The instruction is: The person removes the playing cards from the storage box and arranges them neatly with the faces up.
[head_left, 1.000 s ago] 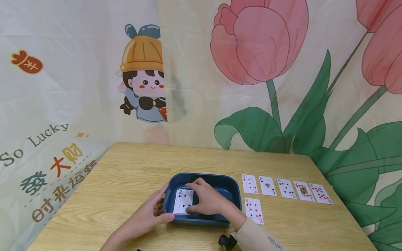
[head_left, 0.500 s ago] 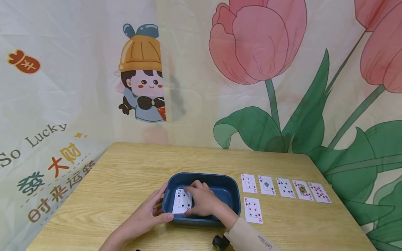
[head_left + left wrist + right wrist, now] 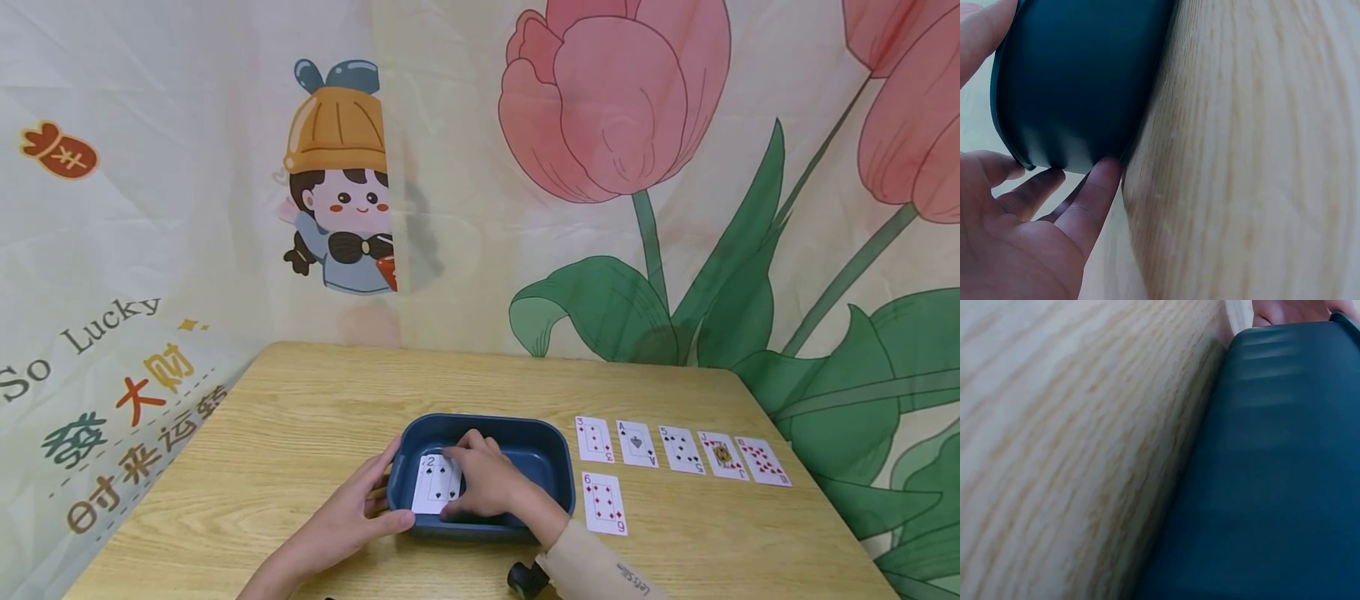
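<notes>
A dark blue rectangular tray [image 3: 547, 467] stands on the wooden table. In its left end lies a playing card [image 3: 432, 485], a black two, face up. My right hand [image 3: 493, 482] reaches over the tray's front wall, with index finger and thumb pinching the card at its far and near edges. The card's right side is hidden behind that hand. My left hand [image 3: 347, 510] holds the tray's left end, thumb at the front corner. In the left wrist view its fingertips [image 3: 1105, 175] press the tray's end wall. The right wrist view shows mostly the tray's outer side [image 3: 1285, 462].
Face-up cards lie right of the tray: a three of diamonds [image 3: 594, 439], an ace [image 3: 637, 443], a black five [image 3: 681, 450], a jack [image 3: 723, 455] and a red card [image 3: 762, 461] form a row. A six of diamonds [image 3: 604, 503] lies nearer.
My right hand has shifted slightly left over the card, and the card has tilted a little within the tray. The left hand and the tray stay put.
</notes>
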{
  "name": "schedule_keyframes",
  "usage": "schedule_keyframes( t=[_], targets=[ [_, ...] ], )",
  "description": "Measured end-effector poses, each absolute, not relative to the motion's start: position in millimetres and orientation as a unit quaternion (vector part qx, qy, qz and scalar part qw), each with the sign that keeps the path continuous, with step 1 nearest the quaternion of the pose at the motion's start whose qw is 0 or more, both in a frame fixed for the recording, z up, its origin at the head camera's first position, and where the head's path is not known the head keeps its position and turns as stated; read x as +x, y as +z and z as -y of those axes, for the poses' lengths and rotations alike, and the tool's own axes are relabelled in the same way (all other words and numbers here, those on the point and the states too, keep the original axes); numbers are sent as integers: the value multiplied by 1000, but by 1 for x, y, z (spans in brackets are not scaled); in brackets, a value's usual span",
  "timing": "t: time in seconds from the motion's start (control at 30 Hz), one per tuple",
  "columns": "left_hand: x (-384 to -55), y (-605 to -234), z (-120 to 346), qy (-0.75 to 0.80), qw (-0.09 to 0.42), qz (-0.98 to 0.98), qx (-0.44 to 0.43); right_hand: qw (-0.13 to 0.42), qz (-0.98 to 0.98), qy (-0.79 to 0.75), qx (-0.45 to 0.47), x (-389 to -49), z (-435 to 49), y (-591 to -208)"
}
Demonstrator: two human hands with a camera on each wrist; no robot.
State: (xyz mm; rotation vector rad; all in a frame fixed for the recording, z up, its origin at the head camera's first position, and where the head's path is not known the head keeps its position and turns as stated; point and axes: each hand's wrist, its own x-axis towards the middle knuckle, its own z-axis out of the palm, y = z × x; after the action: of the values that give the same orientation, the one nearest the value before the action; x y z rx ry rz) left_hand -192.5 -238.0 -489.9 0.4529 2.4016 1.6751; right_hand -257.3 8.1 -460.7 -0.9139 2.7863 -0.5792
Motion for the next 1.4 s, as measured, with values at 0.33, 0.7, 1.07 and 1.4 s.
schedule_keyframes(
  t=[0.33,0.7,1.07,1.4],
  targets=[
    [-193,-490,239,561,88,-810,148,86,-919,-234,-306,-258,-17,-457],
    [-191,-488,237,562,80,-812,138,65,-911,-254,-317,-253,-59,-420],
    [-189,-488,238,565,66,-806,161,48,-911,-283,-298,-244,-146,-396],
    [-187,-485,236,561,74,-810,152,66,-920,-259,-286,-250,-247,-414]
  ],
)
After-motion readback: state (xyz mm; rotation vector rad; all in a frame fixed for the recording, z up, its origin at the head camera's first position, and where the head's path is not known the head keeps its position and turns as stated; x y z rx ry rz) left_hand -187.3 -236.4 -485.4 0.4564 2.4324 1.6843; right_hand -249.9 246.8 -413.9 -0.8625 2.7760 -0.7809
